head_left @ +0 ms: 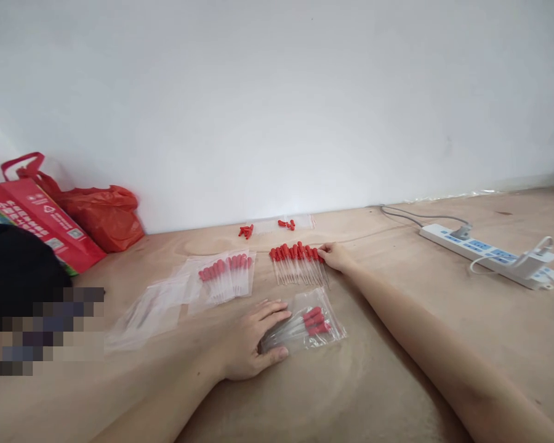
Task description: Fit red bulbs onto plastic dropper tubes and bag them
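My left hand (258,338) lies at the left end of a clear zip bag (335,326), its fingers spread. Inside that bag are several droppers with red bulbs (314,319). Farther back, a row of loose glass droppers (295,261) lies side by side, red bulbs pointing toward the wall. My right hand (335,256) has its fingers pressed together at the bulb of the dropper on the row's right end. Left of the row, more red-bulbed droppers lie in clear bags (226,274), beside overlapping flat clear bags (159,301).
Loose red bulbs (246,232) and a clear bag (305,221) lie near the wall. A white power strip (484,252) with plugs and cables is at the right. At the left are a red plastic bag (106,215), a printed bag (41,221) and a black object (21,271).
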### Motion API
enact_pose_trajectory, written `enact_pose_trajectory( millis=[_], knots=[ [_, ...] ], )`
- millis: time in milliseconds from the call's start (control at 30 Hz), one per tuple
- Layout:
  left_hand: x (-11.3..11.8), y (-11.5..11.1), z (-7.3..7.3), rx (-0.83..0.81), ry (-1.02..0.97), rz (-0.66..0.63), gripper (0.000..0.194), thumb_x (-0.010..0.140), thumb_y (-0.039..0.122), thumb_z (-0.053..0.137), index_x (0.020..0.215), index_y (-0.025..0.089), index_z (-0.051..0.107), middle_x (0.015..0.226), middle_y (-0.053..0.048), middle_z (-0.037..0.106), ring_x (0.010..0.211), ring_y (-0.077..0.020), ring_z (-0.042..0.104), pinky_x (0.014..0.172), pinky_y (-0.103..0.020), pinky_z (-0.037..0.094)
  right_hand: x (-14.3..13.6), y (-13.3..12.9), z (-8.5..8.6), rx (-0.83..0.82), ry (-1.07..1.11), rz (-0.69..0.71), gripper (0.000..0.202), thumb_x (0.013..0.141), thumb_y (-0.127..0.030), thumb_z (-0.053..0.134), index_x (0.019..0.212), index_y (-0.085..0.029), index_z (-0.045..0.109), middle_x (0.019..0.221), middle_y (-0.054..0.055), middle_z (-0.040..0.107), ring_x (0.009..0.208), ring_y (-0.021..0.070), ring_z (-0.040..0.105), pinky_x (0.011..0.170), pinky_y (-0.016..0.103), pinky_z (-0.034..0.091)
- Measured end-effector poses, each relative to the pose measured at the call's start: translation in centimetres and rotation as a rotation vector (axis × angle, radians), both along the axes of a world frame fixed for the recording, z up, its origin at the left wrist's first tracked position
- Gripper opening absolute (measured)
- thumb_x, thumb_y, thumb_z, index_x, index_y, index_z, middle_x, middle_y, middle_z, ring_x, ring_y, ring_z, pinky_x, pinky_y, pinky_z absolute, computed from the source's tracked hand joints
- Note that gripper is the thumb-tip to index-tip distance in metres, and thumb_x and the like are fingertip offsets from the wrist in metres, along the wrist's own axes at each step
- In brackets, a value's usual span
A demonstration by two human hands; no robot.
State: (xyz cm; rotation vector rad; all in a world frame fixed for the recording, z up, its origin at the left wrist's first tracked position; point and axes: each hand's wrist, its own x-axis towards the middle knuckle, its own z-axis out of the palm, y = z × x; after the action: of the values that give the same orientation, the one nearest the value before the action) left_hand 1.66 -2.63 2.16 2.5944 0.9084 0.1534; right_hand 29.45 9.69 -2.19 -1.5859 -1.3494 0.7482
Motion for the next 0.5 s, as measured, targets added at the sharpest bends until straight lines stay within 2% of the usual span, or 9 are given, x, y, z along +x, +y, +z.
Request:
enact_pose_trajectory(
  millis=[133, 267, 400, 500],
  knots=[
    [-0.1, 0.2, -0.1, -0.002, 0.005, -0.005, 0.053, 0.081, 0.048, 0.046, 0.129, 0.025, 0.037, 0.139, -0.004, 0.031, 0.128, -0.0265, 0.025, 0.104, -0.046, 0.025, 1.1, -1.1, 0.1, -0.008, 0.144, -0.029, 0.015, 0.075, -0.030, 0.049, 0.067, -0.018, 0.050, 0.058, -0.001, 0.058, 0.047, 0.0090, 0.046, 0.046, 0.021, 0.034],
    [-0.3, 0.4, -0.5, 0.001, 0.015, -0.012, 0.052, 0.082, 0.048, 0.045, 0.129, 0.029, 0.036, 0.140, -0.003, 0.028, 0.128, -0.0278, 0.023, 0.103, -0.048, 0.024, 2.8, -4.0, 0.0, 0.020, 0.309, -0.032, 0.017, 0.082, -0.037, 0.035, 0.079, -0.021, 0.040, 0.062, -0.003, 0.057, 0.044, 0.0075, 0.045, 0.041, 0.018, 0.035],
    [-0.3, 0.5, -0.6, 0.001, 0.013, -0.004, 0.052, 0.081, 0.048, 0.046, 0.130, 0.032, 0.035, 0.140, -0.001, 0.028, 0.128, -0.0288, 0.023, 0.102, -0.048, 0.026, 3.9, -6.7, -0.6, 0.069, 0.551, -0.047, 0.021, 0.076, -0.041, 0.046, 0.085, -0.022, 0.042, 0.062, -0.004, 0.056, 0.046, 0.0082, 0.049, 0.041, 0.018, 0.039],
    [-0.2, 0.4, -0.4, 0.009, 0.008, -0.007, 0.052, 0.081, 0.047, 0.047, 0.129, 0.032, 0.035, 0.140, -0.001, 0.030, 0.127, -0.0276, 0.027, 0.102, -0.047, 0.026, 3.9, -7.0, -0.6, 0.005, 0.562, -0.079, 0.018, 0.074, -0.037, 0.051, 0.078, -0.021, 0.047, 0.057, -0.004, 0.054, 0.042, 0.0069, 0.047, 0.037, 0.017, 0.036]
  ],
)
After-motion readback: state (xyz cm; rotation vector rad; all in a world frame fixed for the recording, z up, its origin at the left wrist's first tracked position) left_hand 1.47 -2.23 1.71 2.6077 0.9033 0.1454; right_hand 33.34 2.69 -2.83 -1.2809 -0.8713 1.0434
